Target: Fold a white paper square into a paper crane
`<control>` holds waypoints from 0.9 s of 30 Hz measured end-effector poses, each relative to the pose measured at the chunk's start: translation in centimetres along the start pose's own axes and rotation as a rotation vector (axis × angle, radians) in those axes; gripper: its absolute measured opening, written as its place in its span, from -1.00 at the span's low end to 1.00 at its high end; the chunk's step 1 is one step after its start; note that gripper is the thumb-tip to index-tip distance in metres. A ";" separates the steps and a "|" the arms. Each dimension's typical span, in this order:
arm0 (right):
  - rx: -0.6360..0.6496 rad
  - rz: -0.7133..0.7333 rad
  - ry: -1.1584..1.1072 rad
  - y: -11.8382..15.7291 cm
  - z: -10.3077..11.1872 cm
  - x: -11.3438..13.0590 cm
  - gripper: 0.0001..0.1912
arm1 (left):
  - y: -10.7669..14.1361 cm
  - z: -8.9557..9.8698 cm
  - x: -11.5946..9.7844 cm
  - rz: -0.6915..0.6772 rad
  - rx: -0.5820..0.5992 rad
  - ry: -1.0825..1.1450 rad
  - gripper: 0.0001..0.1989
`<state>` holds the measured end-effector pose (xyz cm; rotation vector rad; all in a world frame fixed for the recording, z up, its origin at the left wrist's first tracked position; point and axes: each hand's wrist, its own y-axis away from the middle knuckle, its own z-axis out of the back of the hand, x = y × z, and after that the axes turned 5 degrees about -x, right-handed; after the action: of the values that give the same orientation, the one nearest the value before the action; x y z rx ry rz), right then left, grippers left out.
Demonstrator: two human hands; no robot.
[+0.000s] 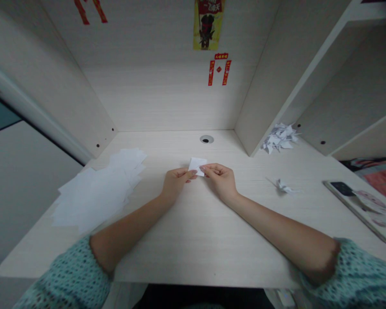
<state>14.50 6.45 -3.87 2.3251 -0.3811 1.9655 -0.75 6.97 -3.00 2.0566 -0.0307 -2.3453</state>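
Observation:
Between my two hands, above the middle of the desk, is a small folded piece of white paper [197,163]. My left hand [176,182] pinches its lower left part with thumb and fingers. On the other side my right hand [221,180] grips the right edge between thumb and forefinger. The paper's lower part is partly hidden by my fingertips. To the left lies a spread pile of white paper sheets [96,189]. A single folded paper crane [283,187] rests on the desk to the right of my right hand.
A heap of folded white paper pieces [280,137] lies at the back right, beside the upright divider [260,86]. A phone [363,206] is near the right edge. The desk [193,240] has a round cable hole [206,139] at the back. Red and yellow stickers decorate the back panel.

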 end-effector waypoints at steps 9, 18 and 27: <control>-0.022 -0.016 0.004 0.1 -0.1 0.3 -0.77 | 0.0 0.0 -0.5 0.080 0.029 0.012 -0.73; -0.017 0.001 -0.086 0.0 -0.2 0.1 -0.74 | 0.0 0.0 -0.3 0.083 0.059 0.028 -0.73; 0.001 0.114 0.006 0.0 0.0 0.1 -0.77 | -0.1 0.2 -0.1 0.069 0.070 -0.046 -0.65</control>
<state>14.46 6.42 -3.79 2.3475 -0.5237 2.0217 -0.95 7.12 -2.87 1.9968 -0.1833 -2.3831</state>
